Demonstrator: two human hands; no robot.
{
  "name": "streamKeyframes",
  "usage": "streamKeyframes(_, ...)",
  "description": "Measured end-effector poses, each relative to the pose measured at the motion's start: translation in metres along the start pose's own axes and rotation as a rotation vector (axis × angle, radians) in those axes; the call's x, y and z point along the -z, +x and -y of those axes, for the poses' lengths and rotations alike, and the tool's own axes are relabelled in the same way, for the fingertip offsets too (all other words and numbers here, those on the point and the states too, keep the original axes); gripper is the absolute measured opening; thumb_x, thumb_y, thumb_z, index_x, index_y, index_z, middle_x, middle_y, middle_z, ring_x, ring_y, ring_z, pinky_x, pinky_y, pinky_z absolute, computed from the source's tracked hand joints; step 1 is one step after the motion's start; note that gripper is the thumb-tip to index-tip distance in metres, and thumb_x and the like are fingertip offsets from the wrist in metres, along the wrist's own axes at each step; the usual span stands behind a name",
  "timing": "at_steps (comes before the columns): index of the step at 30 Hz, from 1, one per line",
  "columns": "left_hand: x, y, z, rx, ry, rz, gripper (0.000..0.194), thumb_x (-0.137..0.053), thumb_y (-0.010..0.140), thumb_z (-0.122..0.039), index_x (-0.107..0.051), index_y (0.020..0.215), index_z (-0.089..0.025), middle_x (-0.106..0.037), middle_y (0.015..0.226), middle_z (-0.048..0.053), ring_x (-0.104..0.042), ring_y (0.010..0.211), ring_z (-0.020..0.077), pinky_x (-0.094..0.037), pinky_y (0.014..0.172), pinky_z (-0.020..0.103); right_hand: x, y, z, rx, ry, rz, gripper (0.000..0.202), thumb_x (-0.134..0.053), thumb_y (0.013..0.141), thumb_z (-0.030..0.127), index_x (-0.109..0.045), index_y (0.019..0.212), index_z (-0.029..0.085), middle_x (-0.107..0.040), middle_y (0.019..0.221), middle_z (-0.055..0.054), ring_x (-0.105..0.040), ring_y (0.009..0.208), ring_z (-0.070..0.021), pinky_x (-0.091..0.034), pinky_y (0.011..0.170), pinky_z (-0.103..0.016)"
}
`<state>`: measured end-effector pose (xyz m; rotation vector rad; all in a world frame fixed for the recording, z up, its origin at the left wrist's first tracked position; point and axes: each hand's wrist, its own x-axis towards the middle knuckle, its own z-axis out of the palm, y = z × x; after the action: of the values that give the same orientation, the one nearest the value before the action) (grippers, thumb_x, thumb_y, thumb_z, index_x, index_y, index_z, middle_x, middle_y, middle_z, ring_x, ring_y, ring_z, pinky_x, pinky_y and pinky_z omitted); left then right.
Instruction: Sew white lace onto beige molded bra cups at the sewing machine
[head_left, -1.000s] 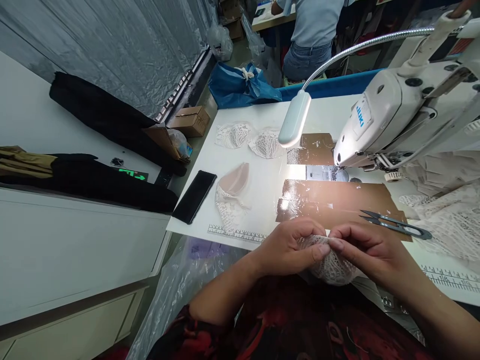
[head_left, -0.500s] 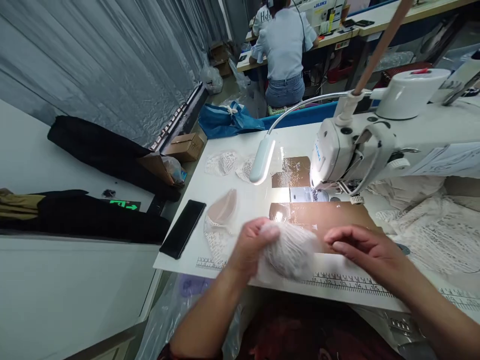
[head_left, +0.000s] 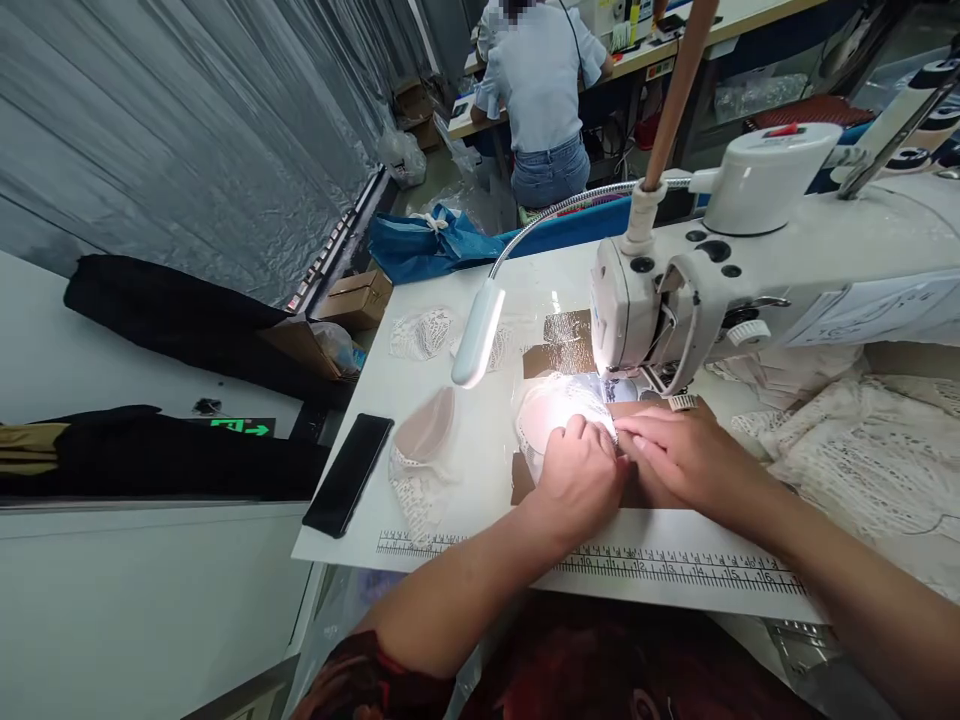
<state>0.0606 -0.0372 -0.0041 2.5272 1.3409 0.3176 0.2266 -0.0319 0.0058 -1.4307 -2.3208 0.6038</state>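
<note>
A white lace cup [head_left: 541,410] lies under the bright lamp, just left of the needle area of the white sewing machine [head_left: 626,310]. My left hand [head_left: 583,470] is closed on the cup's near right edge, fingers curled. My right hand [head_left: 671,450] pinches the same piece's right edge, its fingertips close to the left hand's. Brown sheets [head_left: 652,485] cover the tabletop beneath both hands. Another cup with a lace wing [head_left: 425,435] rests to the left, and a lace piece [head_left: 424,333] lies farther back.
A black phone [head_left: 349,475] lies at the table's left edge. The lamp head [head_left: 478,335] hangs over the table on a bent neck. Piled lace fabric [head_left: 877,460] is at the right. A blue cloth bundle [head_left: 427,245] sits behind, and a seated person [head_left: 544,100] is beyond.
Both hands have moved forward toward the needle area with the lace cup, which now lies on the table. The right hand has taken hold of its edge. The view has shifted slightly.
</note>
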Motion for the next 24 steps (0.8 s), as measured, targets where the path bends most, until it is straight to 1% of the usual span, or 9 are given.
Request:
streamKeyframes(2,0.011,-0.005,0.004,-0.012,0.048,0.080,0.031,-0.039,0.093,-0.020,-0.067,0.089,-0.008,-0.062,0.085,0.018,-0.056,0.082,0.0299,-0.046,0.071,0.041,-0.011,0.000,0.002,0.042,-0.115,0.028,0.027,-0.043,0.088,0.014,-0.068,0.082,0.019,-0.068,0.083,-0.007,-0.061,0.073,-0.0193,-0.042,0.063,-0.030)
streamKeyframes(3,0.016,-0.006,0.009,-0.019,0.033,0.098,0.032,-0.038,0.095,-0.021,-0.067,0.091,-0.008,-0.063,0.089,0.018,-0.058,0.084,0.0285,-0.048,0.071,0.040,-0.016,-0.001,0.003,0.051,-0.170,0.038,0.025,-0.044,0.087,0.012,-0.068,0.081,0.018,-0.066,0.082,-0.007,-0.060,0.071,-0.0190,-0.041,0.061,-0.030)
streamKeyframes(6,0.022,-0.003,0.028,-0.085,-0.087,0.036,0.032,-0.039,0.098,-0.024,-0.069,0.099,-0.013,-0.067,0.107,0.014,-0.062,0.092,0.0227,-0.054,0.076,0.034,-0.026,-0.004,0.003,0.077,-0.310,0.014,0.027,-0.046,0.084,0.005,-0.069,0.086,0.017,-0.066,0.083,-0.007,-0.060,0.074,-0.0197,-0.040,0.060,-0.030)
streamKeyframes(8,0.017,0.000,0.040,-0.159,-0.084,-0.035,0.030,-0.041,0.099,-0.024,-0.068,0.105,-0.014,-0.067,0.117,0.011,-0.064,0.094,0.0205,-0.055,0.080,0.034,-0.030,-0.005,0.003,0.087,-0.400,-0.028,0.033,-0.045,0.082,0.000,-0.071,0.095,0.018,-0.066,0.084,-0.005,-0.059,0.075,-0.0197,-0.040,0.061,-0.030)
streamKeyframes(10,0.008,0.004,0.047,-0.200,-0.037,-0.081,0.030,-0.042,0.099,-0.025,-0.068,0.108,-0.014,-0.067,0.121,0.011,-0.064,0.092,0.0204,-0.057,0.081,0.036,-0.031,-0.004,0.003,0.076,-0.481,-0.059,0.039,-0.045,0.082,-0.002,-0.071,0.103,0.018,-0.066,0.085,-0.004,-0.059,0.075,-0.0197,-0.040,0.060,-0.031)
streamKeyframes(13,-0.002,0.011,0.054,-0.213,-0.016,-0.095,0.031,-0.042,0.099,-0.025,-0.069,0.110,-0.015,-0.067,0.124,0.011,-0.065,0.093,0.0213,-0.059,0.082,0.038,-0.031,-0.001,0.003,0.039,-0.542,-0.076,0.040,-0.046,0.085,0.000,-0.070,0.111,0.019,-0.068,0.090,-0.005,-0.060,0.075,-0.0201,-0.042,0.061,-0.032)
streamKeyframes(17,-0.007,0.020,0.061,-0.250,-0.014,-0.096,0.028,-0.045,0.097,-0.024,-0.069,0.112,-0.017,-0.065,0.127,0.010,-0.065,0.095,0.0223,-0.060,0.083,0.038,-0.031,0.004,0.005,-0.004,-0.564,-0.105,0.039,-0.048,0.085,0.002,-0.070,0.113,0.019,-0.069,0.094,-0.006,-0.060,0.074,-0.0190,-0.042,0.059,-0.031)
streamKeyframes(21,-0.008,0.028,0.069,-0.297,-0.031,-0.118,0.031,-0.043,0.098,-0.024,-0.067,0.115,-0.014,-0.068,0.123,0.010,-0.065,0.105,0.0242,-0.059,0.088,0.038,-0.032,0.007,0.006,-0.027,-0.593,-0.190,0.040,-0.052,0.081,0.002,-0.072,0.111,0.020,-0.070,0.090,-0.005,-0.055,0.060,-0.0155,-0.033,0.048,-0.030)
streamKeyframes(24,-0.011,0.032,0.074,-0.311,-0.060,-0.112,0.033,-0.040,0.099,-0.026,-0.067,0.115,-0.013,-0.069,0.120,0.011,-0.064,0.108,0.0246,-0.058,0.090,0.039,-0.034,0.009,0.005,-0.013,-0.609,-0.251,0.041,-0.054,0.079,0.002,-0.073,0.111,0.020,-0.070,0.092,-0.007,-0.053,0.059,-0.0147,-0.028,0.045,-0.030)
